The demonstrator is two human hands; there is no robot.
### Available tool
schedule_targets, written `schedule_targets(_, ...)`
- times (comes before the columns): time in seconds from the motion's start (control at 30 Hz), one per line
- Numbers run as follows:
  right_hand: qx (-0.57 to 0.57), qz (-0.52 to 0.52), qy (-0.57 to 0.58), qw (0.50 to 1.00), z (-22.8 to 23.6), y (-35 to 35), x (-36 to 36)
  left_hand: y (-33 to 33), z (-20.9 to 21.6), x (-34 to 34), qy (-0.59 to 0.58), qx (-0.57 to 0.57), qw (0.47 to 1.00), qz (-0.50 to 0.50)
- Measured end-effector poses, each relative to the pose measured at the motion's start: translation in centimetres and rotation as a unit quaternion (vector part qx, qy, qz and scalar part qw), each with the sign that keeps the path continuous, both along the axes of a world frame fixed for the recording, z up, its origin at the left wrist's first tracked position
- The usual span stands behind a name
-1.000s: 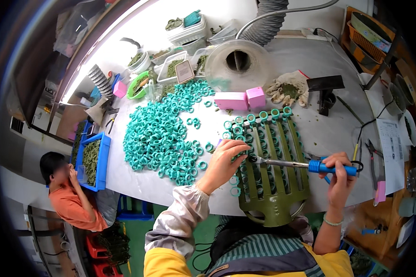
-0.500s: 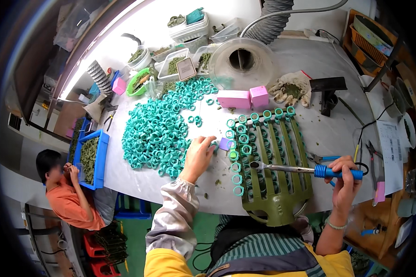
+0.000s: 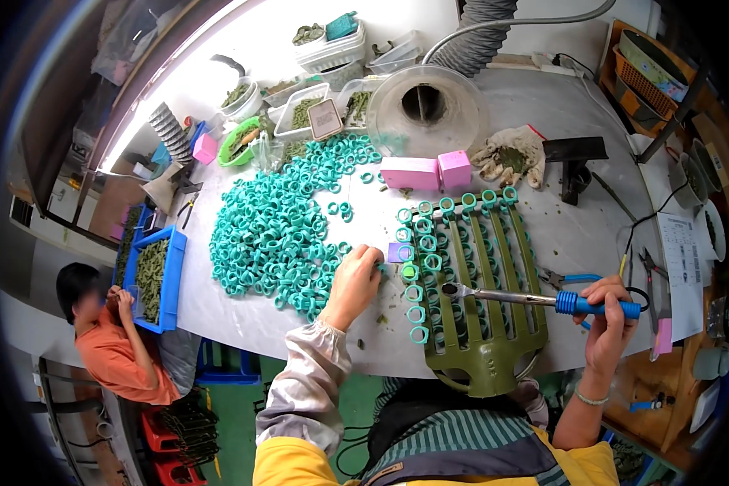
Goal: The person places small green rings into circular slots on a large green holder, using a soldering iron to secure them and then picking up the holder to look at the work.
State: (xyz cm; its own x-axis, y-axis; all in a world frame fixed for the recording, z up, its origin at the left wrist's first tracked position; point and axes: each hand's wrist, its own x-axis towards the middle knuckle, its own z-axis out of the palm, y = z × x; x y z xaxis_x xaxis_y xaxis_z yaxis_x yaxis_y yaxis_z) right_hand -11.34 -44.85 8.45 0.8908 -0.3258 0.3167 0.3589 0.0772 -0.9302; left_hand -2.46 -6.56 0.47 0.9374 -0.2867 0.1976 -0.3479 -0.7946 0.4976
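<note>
My right hand point(image 3: 609, 324) grips the blue handle of a soldering iron point(image 3: 510, 296). Its metal shaft points left, with the broad tip over an olive-green wax frame point(image 3: 486, 364) of several long bars. Teal rings point(image 3: 432, 262) line the frame's left side and far ends, and more sit between the bars. My left hand point(image 3: 353, 283) is closed, fingers curled, between the frame and a big heap of loose teal rings point(image 3: 267, 235). Its fingertips are hidden, so what they hold cannot be made out. Just right of them lies a small purple block point(image 3: 395, 252).
Pink blocks point(image 3: 411, 173) and a stained glove point(image 3: 510, 158) lie beyond the frame. Farther back stands a clear extraction hood point(image 3: 454, 101). Pliers point(image 3: 552, 279) rest under the iron. At left a co-worker in orange point(image 3: 125, 356) sits by a blue crate point(image 3: 168, 283) of green pieces.
My left hand has shifted slightly; the teal ring showing at its fingertips is out of sight now. The iron has moved slightly right with my right hand.
</note>
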Motion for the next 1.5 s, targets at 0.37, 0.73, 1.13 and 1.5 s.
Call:
schedule_targets(0.37,-0.001,0.004,-0.001,1.0,0.1,-0.2,-0.1,1.7,2.6,-0.8,0.137,-0.014,0.988,-0.071)
schedule_targets(0.73,-0.007,-0.002,0.002,1.0,0.2,-0.3,-0.4,-0.1,4.1,-2.9,0.174,-0.316,0.927,0.101)
schedule_targets(1.13,0.017,0.016,0.006,1.0,-1.0,-0.5,-0.4,-6.4,6.1,-5.2,0.101,-0.249,0.96,-0.08)
schedule_targets(1.5,0.02,0.074,-0.027,0.997,-2.7,0.5,0.5,-8.1,4.7,-3.8,-0.029,-0.069,0.991,-0.113)
